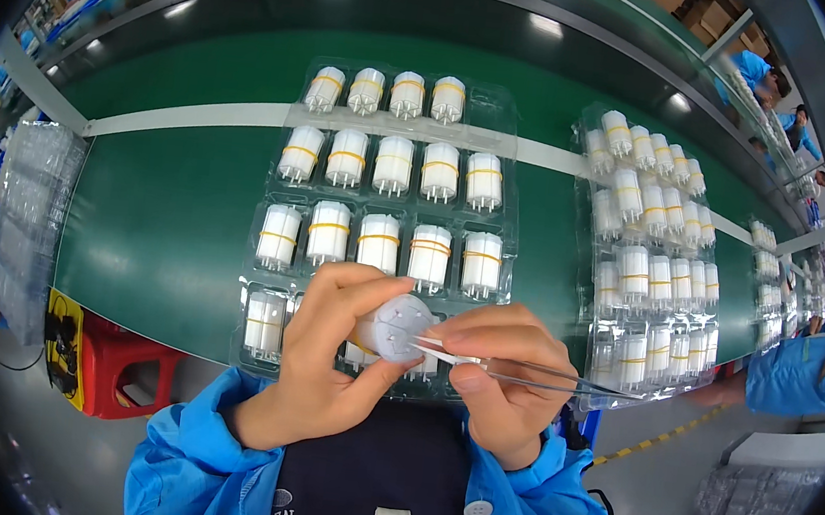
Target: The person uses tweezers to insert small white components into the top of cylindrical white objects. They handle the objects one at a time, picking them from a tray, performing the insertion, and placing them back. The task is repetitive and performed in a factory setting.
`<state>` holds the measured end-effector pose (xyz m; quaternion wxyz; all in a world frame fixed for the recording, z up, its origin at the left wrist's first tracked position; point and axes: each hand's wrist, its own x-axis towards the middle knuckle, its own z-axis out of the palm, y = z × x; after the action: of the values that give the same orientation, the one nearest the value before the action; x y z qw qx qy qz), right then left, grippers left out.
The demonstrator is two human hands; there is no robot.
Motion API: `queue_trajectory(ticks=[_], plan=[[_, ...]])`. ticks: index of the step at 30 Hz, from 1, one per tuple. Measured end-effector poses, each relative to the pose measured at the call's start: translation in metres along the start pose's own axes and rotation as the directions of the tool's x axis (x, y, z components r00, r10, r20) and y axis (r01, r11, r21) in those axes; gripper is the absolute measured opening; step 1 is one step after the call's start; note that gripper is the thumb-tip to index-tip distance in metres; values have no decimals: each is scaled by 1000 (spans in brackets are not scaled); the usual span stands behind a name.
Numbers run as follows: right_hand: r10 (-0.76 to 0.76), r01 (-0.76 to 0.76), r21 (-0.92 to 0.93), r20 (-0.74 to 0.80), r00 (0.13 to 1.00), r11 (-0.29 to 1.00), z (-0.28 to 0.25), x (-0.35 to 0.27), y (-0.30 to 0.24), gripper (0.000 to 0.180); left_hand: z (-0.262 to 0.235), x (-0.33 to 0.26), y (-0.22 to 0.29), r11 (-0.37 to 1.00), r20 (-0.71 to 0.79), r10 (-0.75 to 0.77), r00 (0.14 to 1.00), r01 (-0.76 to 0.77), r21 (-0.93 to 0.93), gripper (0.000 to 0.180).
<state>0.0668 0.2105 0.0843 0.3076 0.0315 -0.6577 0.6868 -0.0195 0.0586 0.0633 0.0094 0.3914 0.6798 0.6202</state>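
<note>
My left hand (326,364) is closed around a white cylindrical part (391,328), its round end face turned up toward me. Several small holes or prongs show on that face. Between the thumb and fingers of my right hand (511,373) is a pair of tweezers (545,380), the metal legs pointing back to the right. Their white tips touch or nearly touch the end face; exact contact is too small to tell. Just beyond both hands lies a clear plastic tray (489,105) holding rows of white cylinders (394,165) with yellow bands and metal pins. My hands hide part of its nearest row.
A second clear tray stack (578,305) of banded cylinders stands to the right on the green table (165,221). Stacked clear trays (35,218) are at the left edge. A red stool (124,368) stands below at left. Co-workers in blue sit on both sides.
</note>
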Motion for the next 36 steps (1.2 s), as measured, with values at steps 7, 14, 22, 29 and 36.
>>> queue_trajectory(ticks=[7, 14, 22, 29, 36], plan=[[-36, 41, -164, 32, 999, 986, 4, 7, 1, 18, 2, -1, -1, 999, -7, 25, 1000, -25, 35, 58], [-47, 55, -196, 49, 998, 979, 9, 7, 6, 15, -4, -6, -7, 997, 5, 44, 999, -44, 56, 56], [-61, 67, -107, 57, 996, 992, 8, 6, 13, 12, -5, -7, -9, 1000, 32, 5, 999, -5, -2, 58], [-21, 27, -89, 60, 998, 996, 9, 7, 15, 12, -9, -8, -12, 1000, 89, 13, 996, -15, 17, 58], [-72, 116, -268, 166, 983, 956, 10, 14, 10, 14, -12, -6, -11, 993, 124, 32, 992, -46, 113, 57]])
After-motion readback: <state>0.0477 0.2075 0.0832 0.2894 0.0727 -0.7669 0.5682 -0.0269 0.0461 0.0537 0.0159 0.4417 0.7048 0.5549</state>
